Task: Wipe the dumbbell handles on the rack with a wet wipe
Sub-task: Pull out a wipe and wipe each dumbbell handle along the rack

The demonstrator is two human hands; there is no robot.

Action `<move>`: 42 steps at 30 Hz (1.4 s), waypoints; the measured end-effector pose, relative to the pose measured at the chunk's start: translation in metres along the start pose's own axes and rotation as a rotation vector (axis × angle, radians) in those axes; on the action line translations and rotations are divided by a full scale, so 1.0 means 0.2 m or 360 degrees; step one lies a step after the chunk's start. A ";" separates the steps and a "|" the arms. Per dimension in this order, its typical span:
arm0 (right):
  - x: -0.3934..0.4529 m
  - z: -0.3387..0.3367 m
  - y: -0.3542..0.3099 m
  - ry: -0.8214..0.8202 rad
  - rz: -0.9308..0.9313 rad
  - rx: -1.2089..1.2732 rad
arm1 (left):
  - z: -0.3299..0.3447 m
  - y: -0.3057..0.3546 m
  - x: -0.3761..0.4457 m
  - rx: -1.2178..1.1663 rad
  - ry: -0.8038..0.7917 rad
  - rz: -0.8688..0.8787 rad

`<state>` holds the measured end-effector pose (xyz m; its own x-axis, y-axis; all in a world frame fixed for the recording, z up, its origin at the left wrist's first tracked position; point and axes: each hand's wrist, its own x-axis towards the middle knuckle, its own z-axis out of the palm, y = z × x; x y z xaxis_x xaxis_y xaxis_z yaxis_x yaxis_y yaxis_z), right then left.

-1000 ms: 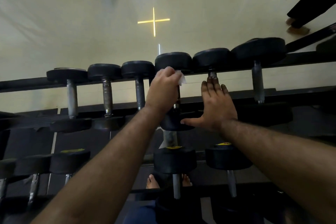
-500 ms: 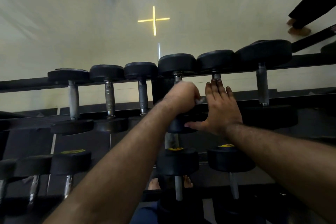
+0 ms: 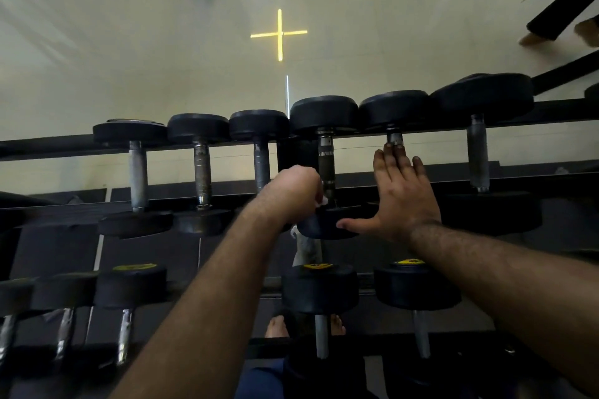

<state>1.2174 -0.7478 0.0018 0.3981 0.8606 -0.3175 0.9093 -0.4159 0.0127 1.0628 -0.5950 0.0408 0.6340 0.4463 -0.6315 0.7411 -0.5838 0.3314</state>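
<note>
Left grip (image 3: 293,191) curls around a wet wipe (image 3: 321,201) on a dumbbell handle (image 3: 326,165); right grip (image 3: 403,194) rests flat, fingers straight.

Left hand (image 3: 291,191) grips wipe (image 3: 321,201) on dumbbell handle (image 3: 325,159); right hand (image 3: 402,197) flat beside.

Both forearms are bare from the frame's edge to the wrists, with no sleeves, and carry fine dark hair; the left hand (image 3: 291,191) and right hand (image 3: 402,201) wear no gloves, rings, watch or bands that can be seen; dark blue trousers (image 3: 259,382) show at the bottom edge; the feet (image 3: 277,327) below are bare, without shoes or socks.
</note>
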 end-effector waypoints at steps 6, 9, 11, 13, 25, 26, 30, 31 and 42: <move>0.00 0.01 0.00 -0.0005 0.0010 -0.0029 | -0.05 0.04 0.07 -0.0405 0.1200 0.0130; 0.00 0.01 0.00 0.0013 0.0017 -0.0011 | 0.11 0.02 0.17 0.0078 0.1396 0.0362; 0.00 0.01 0.00 0.0021 0.0009 0.0002 | 0.17 -0.01 0.18 0.0387 0.1111 0.0579; 0.00 0.01 0.00 0.0024 -0.0007 0.0012 | 0.13 -0.01 0.13 0.0512 0.0576 0.0654; 0.00 0.02 0.01 0.0040 -0.0008 0.0051 | 0.14 0.06 0.11 0.0060 0.0770 0.0343; 0.00 0.02 0.01 0.0040 -0.0006 0.0058 | 0.15 0.05 0.08 0.0031 0.0581 0.0292; 0.00 0.03 0.02 0.0096 -0.0058 0.0058 | 0.06 -0.04 -0.01 -0.0317 0.0474 0.0113; -0.01 0.03 0.02 0.0146 -0.0116 0.0070 | 0.03 -0.07 -0.03 -0.0465 0.0657 0.0059; 0.06 -0.16 -0.82 -0.0663 -0.0269 -0.0330 | 0.00 -0.37 -0.34 -0.1775 0.1801 -0.0203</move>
<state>1.0776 -0.6606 0.0264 0.1993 0.7029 -0.6828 0.9787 -0.1772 0.1033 0.9643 -0.5815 0.0589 0.0109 0.9992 -0.0390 0.2609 0.0348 0.9647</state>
